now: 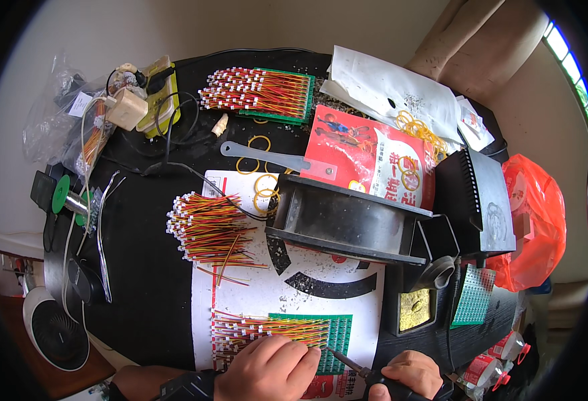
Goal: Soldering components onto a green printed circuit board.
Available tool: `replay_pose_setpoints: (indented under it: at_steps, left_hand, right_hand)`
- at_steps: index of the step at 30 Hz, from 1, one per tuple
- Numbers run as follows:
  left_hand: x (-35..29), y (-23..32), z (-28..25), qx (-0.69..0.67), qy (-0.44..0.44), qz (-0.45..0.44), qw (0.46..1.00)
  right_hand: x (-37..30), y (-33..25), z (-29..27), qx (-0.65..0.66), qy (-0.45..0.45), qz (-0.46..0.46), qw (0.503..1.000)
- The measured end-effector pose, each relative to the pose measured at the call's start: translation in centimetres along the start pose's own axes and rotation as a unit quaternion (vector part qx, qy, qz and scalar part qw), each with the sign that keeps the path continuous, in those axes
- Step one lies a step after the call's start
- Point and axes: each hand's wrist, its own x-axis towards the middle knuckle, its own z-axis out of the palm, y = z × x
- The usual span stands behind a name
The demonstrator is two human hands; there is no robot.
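Note:
Near the front, a green circuit board (338,332) lies on a white printed sheet (202,294). Rows of red-and-yellow wires (277,325) with white connectors cover most of it, their ends pointing left. My left hand (267,367) rests over these wires, fingers curled together at their right ends; its fingertips are partly hidden. Closed around the dark handle of a soldering iron (352,363) is my right hand (411,375). The iron slants up and left, its tip at the wire ends beside my left fingertips. A loose pile of similar wires (207,227) sits farther back.
A black fan-like housing (347,217) stands mid-table, beside a black box (478,200). A sponge tray (415,309) and another green board (473,295) lie right. Behind are a wired board (260,93) and rubber bands (421,130). A solder spool (73,200) stands left.

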Motion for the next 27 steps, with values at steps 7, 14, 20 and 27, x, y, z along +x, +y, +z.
replay_pose_setpoints:
  at_steps: [7, 14, 20, 27]
  left_hand:
    - [-0.1, 0.0, -0.1, 0.002, -0.009, -0.005, 1.0]
    - [-0.1, 0.0, 0.0, 0.0, -0.011, -0.008, 1.0]
    - [-0.2, 0.0, 0.0, -0.002, -0.015, -0.009, 1.0]
    - [0.5, 0.0, -0.3, -0.025, -0.017, -0.012, 0.999]
  right_hand:
    - [-0.1, 0.1, 0.1, -0.008, 0.001, -0.008, 1.0]
    - [0.4, -0.2, -0.1, 0.004, -0.009, 0.0, 1.0]
    - [1.5, -1.5, -0.3, 0.056, 0.057, 0.121, 0.989]
    - [1.1, -1.4, -0.3, 0.04, 0.047, 0.101, 0.993]
